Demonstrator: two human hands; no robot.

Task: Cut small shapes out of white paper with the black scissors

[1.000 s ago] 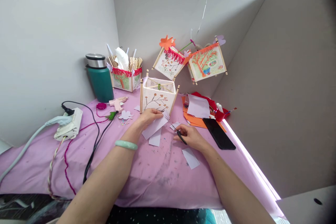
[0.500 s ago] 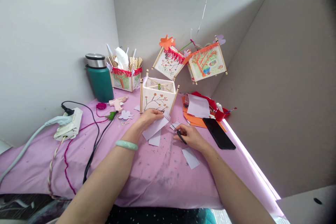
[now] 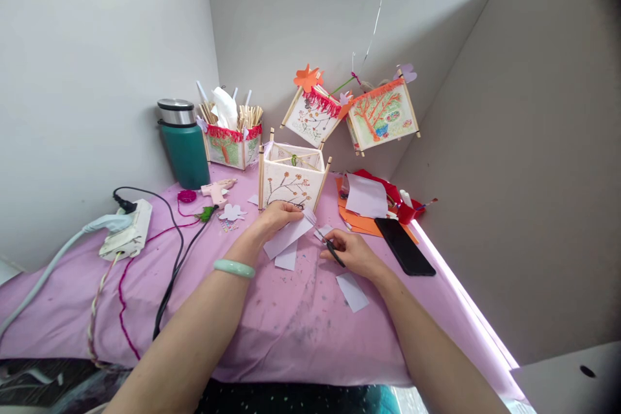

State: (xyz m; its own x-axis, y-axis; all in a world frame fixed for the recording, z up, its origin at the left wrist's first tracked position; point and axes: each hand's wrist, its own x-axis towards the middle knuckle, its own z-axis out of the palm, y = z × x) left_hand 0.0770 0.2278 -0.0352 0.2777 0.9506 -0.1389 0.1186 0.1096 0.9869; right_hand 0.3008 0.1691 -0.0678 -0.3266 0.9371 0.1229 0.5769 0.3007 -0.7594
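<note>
My left hand [image 3: 280, 218] pinches a pale lilac paper strip [image 3: 287, 237] by its upper end. In my right hand [image 3: 350, 251] are small black-handled scissors [image 3: 334, 252], their blades pointing up and left toward the paper's edge. Whether the blades touch the paper I cannot tell. Below the strip lies another paper piece [image 3: 287, 257], and a separate paper rectangle [image 3: 352, 292] rests under my right wrist. Just behind my left hand stands a white lantern frame [image 3: 294, 184] with wooden corner sticks and a drawn flowering branch.
Two decorated lanterns [image 3: 383, 118] hang at the back. A green bottle [image 3: 185, 149] and a stick-filled holder [image 3: 233, 142] stand back left. A pink glue gun [image 3: 217, 193], a paper flower [image 3: 232, 212] and a power strip [image 3: 129, 229] lie left; a black phone [image 3: 405, 247] lies right.
</note>
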